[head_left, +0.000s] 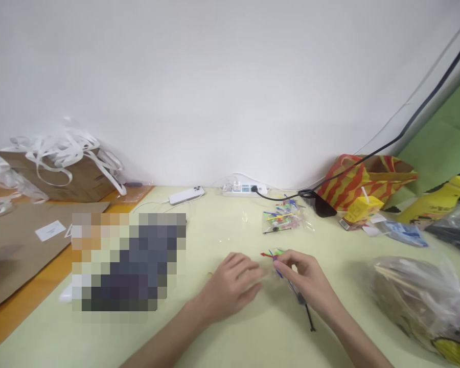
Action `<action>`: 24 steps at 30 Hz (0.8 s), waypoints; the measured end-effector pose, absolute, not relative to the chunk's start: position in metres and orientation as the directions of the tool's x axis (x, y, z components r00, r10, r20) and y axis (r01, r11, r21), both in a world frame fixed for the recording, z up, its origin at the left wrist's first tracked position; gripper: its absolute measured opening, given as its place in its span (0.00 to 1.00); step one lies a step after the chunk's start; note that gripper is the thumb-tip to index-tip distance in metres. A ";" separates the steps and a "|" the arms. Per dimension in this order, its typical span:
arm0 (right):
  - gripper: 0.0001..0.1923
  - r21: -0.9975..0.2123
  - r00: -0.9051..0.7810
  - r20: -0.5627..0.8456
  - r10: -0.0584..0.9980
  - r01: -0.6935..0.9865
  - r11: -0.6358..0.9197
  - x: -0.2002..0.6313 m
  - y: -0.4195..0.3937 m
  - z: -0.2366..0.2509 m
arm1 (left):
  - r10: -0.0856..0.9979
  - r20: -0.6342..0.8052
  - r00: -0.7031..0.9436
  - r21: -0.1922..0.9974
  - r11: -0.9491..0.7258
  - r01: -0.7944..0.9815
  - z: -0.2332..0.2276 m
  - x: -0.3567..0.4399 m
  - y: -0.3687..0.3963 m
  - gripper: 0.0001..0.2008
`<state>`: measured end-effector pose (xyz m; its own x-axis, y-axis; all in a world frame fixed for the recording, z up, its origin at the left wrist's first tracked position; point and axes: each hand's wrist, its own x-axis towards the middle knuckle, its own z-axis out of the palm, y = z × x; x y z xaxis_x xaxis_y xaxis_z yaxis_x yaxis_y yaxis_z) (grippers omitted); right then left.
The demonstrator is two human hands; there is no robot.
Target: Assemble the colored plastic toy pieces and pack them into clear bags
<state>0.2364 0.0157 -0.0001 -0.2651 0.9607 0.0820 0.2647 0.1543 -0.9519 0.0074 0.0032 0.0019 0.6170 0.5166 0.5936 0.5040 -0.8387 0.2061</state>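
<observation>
While right hand (311, 280) pinches pieces (279, 273), left hand (233, 284) near

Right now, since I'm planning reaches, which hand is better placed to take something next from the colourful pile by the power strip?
The left hand, I'd judge: it shows nothing in its grasp. The right hand is nearer the colourful pile, but seems busy pinching a small red part.

I recorded a pale green tabletop (210, 240); directly on it I saw a white phone (184, 195), a power strip (233, 192), a clear packet of coloured pieces (279, 219) and, farther right, a bulging transparent bag (406, 286)
</observation>
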 end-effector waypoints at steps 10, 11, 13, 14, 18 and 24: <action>0.18 -0.999 -0.389 0.039 0.921 -0.017 0.035 0.214 -0.003 0.001 | 0.489 0.715 0.500 0.282 -0.856 0.433 0.003 0.007 -0.011 0.21; 0.18 -0.999 -0.398 0.045 0.916 -0.017 0.042 0.212 -0.003 -0.001 | 0.488 0.712 0.505 0.283 -0.857 0.430 0.003 0.007 -0.011 0.21; 0.19 -0.999 -0.416 0.051 0.908 -0.020 0.047 0.209 -0.004 -0.005 | 0.488 0.712 0.504 0.281 -0.857 0.433 0.001 0.007 -0.010 0.18; 0.19 -0.999 -0.426 0.052 0.903 -0.028 0.045 0.208 -0.004 -0.007 | 0.488 0.718 0.496 0.279 -0.855 0.437 0.001 0.008 -0.010 0.17; 0.19 -0.997 -0.464 0.054 0.884 -0.074 0.022 0.207 -0.004 -0.007 | 0.489 0.745 0.454 0.278 -0.846 0.455 -0.001 0.008 -0.009 0.14; 0.16 -0.993 -0.437 0.058 0.898 0.065 0.096 0.206 -0.011 0.002 | 0.477 0.800 0.364 0.277 -0.832 0.481 -0.002 0.004 -0.005 0.13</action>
<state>0.2061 -0.0107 0.0017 -0.4369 0.8976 0.0580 0.0654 0.0960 -0.9932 0.0039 -0.0052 -0.0022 0.3640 0.4771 0.7999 0.4810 -0.8317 0.2772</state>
